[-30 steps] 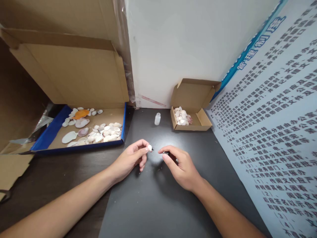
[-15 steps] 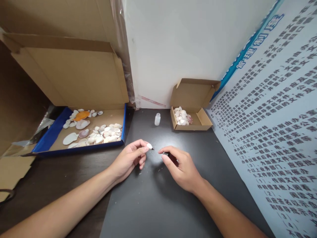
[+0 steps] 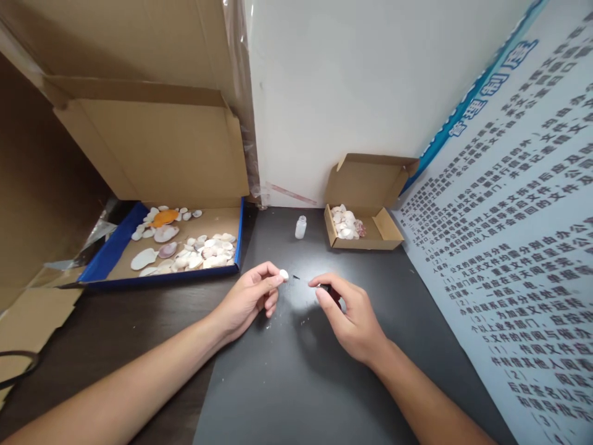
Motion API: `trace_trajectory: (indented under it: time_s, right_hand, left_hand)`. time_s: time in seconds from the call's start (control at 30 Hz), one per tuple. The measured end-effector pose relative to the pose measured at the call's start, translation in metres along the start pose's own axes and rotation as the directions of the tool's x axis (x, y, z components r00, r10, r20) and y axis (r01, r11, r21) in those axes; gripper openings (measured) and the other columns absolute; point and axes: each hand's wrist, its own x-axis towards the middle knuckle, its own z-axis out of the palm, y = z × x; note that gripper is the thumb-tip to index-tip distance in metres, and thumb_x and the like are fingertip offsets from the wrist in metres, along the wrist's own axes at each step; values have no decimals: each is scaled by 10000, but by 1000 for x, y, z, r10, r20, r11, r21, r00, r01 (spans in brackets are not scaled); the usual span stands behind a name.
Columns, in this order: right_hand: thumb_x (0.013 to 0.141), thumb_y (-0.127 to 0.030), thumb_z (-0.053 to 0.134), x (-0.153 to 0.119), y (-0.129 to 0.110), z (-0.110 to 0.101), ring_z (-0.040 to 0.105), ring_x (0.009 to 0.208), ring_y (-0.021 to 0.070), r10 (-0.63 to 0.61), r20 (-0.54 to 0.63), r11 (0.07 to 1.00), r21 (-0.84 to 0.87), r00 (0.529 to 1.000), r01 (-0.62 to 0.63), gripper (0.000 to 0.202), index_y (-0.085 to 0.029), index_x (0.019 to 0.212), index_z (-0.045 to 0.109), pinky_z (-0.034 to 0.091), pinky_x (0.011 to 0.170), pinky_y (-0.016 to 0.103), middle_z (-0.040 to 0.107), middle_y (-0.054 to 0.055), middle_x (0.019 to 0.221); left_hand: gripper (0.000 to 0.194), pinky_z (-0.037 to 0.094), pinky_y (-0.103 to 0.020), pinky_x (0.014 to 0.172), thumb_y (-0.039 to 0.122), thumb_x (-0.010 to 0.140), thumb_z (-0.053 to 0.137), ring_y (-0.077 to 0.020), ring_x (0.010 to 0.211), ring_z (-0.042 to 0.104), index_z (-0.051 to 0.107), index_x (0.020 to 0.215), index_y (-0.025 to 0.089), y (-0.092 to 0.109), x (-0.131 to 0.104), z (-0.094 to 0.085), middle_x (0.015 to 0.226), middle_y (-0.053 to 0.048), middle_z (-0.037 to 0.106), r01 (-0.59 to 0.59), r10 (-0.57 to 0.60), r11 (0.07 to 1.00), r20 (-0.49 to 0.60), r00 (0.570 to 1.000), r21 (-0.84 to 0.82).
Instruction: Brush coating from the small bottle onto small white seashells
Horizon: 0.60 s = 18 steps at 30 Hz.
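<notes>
Between the thumb and forefinger of my left hand (image 3: 254, 293) is a small white seashell (image 3: 284, 274). My right hand (image 3: 348, 312) is closed on a small brush with a black cap, mostly hidden in the fingers. Its dark brush tip (image 3: 296, 277) points left toward the shell, with a small gap between them. The thin stem is hard to make out. Beyond both hands, a small uncapped translucent bottle (image 3: 301, 228) stands upright on the dark grey mat (image 3: 259, 395).
At the left, a blue-edged cardboard box (image 3: 217, 223) with its lid up holds many shells (image 3: 208, 252). A smaller open box (image 3: 365, 243) with shells stands at the back right. A white wall rises behind, and a printed poster (image 3: 509, 185) lines the right. White crumbs dot the mat.
The brush tip has drawn away from the shell to the right, opening a gap. My left hand still holds the shell, turned slightly. The whole view has shifted a little.
</notes>
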Motion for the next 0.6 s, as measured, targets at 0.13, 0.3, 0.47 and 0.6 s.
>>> trace_trajectory:
  time_s: [0.13,0.3,0.47,0.6]
  right_hand:
    - [959,-259,496,0,1,0,547,618,127,-3,46,1000,-15,999,4,182,-213,1033,655,423,600,244,665,4,820]
    - [964,-273,496,0,1,-1,565,635,132,21,75,1000,-6,997,-21,193,-214,1048,660,437,608,247,687,19,866]
    - [963,-262,491,1,0,-1,551,610,133,51,27,997,-52,998,-50,186,-210,1028,658,436,601,255,679,16,823]
    - [955,-265,493,0,1,0,537,588,133,28,70,999,29,997,-30,179,-207,1075,612,433,574,246,618,-7,728]
  left_hand:
    - [238,368,-160,408,359,836,685,-57,418,336,520,827,188,0,0,0,463,87,425,5,-5,1000,31,1000,16]
    - [236,369,-159,406,356,834,682,-56,406,345,512,859,194,-1,-1,-1,471,92,432,8,-9,999,47,999,32]
    - [259,369,-160,409,355,821,687,-54,397,350,483,870,205,-1,-1,0,486,100,442,0,-2,999,46,999,47]
    - [250,386,-163,425,361,820,669,-63,423,372,481,871,204,-1,-2,3,498,87,470,8,-11,997,31,999,80]
